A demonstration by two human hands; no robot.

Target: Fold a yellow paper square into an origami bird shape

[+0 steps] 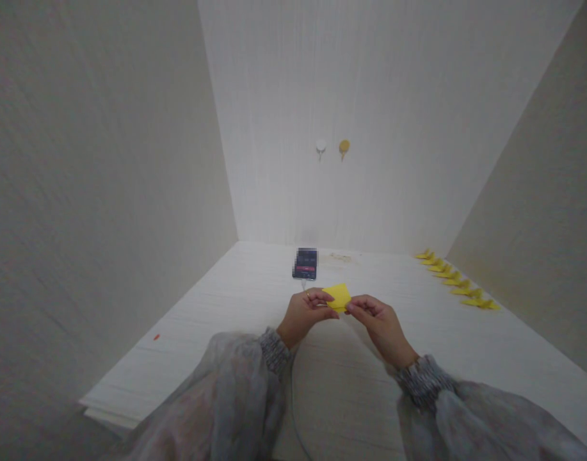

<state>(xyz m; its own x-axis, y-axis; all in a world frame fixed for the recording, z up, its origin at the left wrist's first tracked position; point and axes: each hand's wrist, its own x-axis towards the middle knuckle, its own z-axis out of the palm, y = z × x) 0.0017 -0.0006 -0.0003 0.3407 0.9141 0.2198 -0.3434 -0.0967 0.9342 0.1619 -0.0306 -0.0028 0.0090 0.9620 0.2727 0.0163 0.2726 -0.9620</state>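
Observation:
A small piece of folded yellow paper (338,297) is held up between both hands, above the white table. My left hand (306,314) grips its left side, fingers behind or along it and the thumb stretched below. At its lower right corner, my right hand (377,320) pinches the paper between thumb and fingertips. A crease or layered edge runs along the paper's lower part. The fingers hide some of both sides.
Several folded yellow paper figures (456,282) stand in a row along the table's right side. A phone (306,264) with a cable (293,384) lies near the back wall. Two hooks (321,146) are on that wall. A small orange-red piece (156,337) lies at left.

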